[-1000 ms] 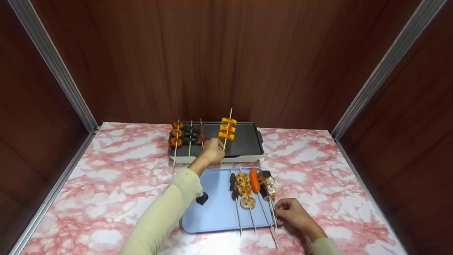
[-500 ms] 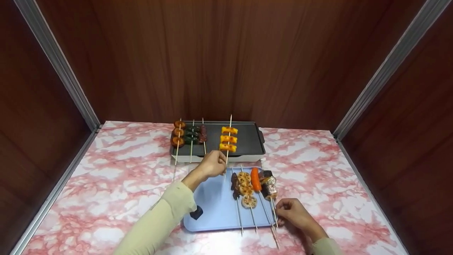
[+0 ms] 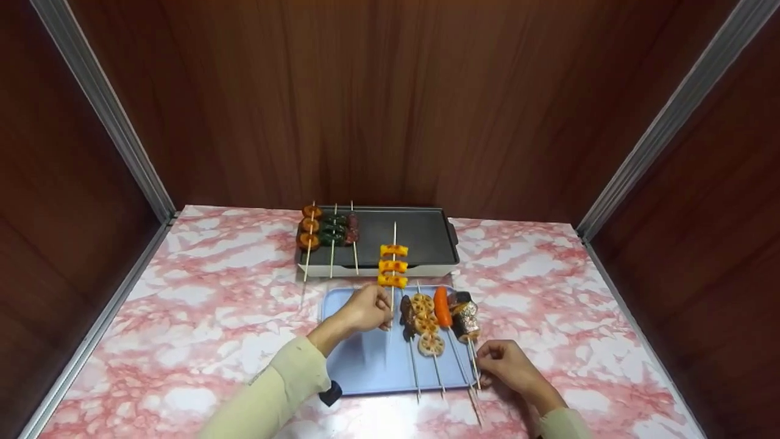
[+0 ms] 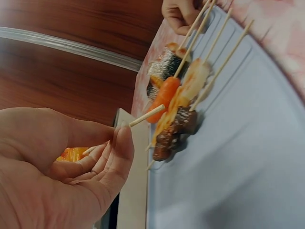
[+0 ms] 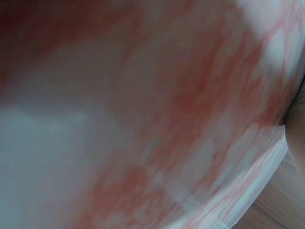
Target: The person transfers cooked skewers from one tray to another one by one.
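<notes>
In the head view, my left hand [image 3: 365, 309] pinches the stick of a skewer [image 3: 393, 266] with three yellow, grill-marked pieces. The skewer hangs over the gap between the griddle [image 3: 420, 235] and the blue tray [image 3: 365, 372]. The left wrist view shows its stick end [image 4: 147, 116] coming out between thumb and fingers. My right hand [image 3: 509, 369] lies at the tray's right edge, fingers curled beside the sticks of a silver-skinned fish skewer [image 3: 467, 320]; whether it grips a stick or the rim cannot be told. Left of that lie a sausage skewer [image 3: 442, 306], lotus root skewer [image 3: 431, 345] and dark meat skewer [image 3: 407, 317].
On the griddle's left side rest skewers of browned round slices [image 3: 309, 225], green pieces [image 3: 333, 229] and dark red meat [image 3: 352, 228]. Dark wooden panels [image 3: 390, 110] enclose the marbled table [image 3: 213, 292] at the back and sides.
My left hand has drawn the yellow-piece skewer back from above the griddle towards me, to over the tray's far edge. My right hand has stayed in place.
</notes>
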Tool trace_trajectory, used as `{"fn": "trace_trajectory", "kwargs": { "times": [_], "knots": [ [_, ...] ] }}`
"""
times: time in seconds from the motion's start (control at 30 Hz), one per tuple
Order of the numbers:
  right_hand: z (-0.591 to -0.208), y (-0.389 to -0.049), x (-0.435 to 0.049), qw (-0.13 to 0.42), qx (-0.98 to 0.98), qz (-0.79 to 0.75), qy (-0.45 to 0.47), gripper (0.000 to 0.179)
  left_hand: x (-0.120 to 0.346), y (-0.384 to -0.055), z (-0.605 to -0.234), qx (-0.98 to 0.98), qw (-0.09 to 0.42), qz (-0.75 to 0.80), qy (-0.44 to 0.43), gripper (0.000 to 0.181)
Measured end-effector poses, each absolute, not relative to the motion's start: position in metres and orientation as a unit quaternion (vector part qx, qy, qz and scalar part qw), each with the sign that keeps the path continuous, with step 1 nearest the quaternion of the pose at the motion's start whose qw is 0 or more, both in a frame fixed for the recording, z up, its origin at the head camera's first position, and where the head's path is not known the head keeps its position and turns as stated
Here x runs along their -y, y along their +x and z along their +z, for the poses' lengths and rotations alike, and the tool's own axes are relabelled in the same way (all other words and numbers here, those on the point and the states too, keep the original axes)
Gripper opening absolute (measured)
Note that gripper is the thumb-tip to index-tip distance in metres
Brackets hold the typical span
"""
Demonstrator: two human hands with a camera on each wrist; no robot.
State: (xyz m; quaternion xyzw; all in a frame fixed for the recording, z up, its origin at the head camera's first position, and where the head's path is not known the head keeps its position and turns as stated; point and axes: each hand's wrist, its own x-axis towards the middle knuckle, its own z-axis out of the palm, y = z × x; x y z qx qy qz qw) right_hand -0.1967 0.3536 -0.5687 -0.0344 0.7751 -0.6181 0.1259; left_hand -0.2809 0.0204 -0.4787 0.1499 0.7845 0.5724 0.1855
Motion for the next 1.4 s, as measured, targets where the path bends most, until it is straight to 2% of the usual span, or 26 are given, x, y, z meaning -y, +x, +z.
{"fn": "trace_trajectory", "kwargs": {
  "times": [0.43, 0.73, 1.0, 1.4],
  "knots": [
    [-0.57, -0.196, -0.353, 0.12, -0.78, -0.613, -0.044, 0.01, -0.015, -0.256, -0.499, -0.753, 0.235, 0.598, 0.141, 0.012],
    [-0.569, -0.195, -0.352, 0.12, -0.779, -0.613, -0.04, 0.006, -0.015, -0.242, -0.51, -0.749, 0.262, 0.592, 0.136, 0.014],
    [-0.57, -0.196, -0.352, 0.12, -0.78, -0.614, -0.032, 0.017, -0.016, -0.235, -0.52, -0.762, 0.271, 0.573, 0.13, 0.012],
    [-0.569, -0.196, -0.352, 0.116, -0.784, -0.609, -0.034, 0.017, -0.022, -0.23, -0.525, -0.772, 0.271, 0.56, 0.129, 0.01]
  ]
}}
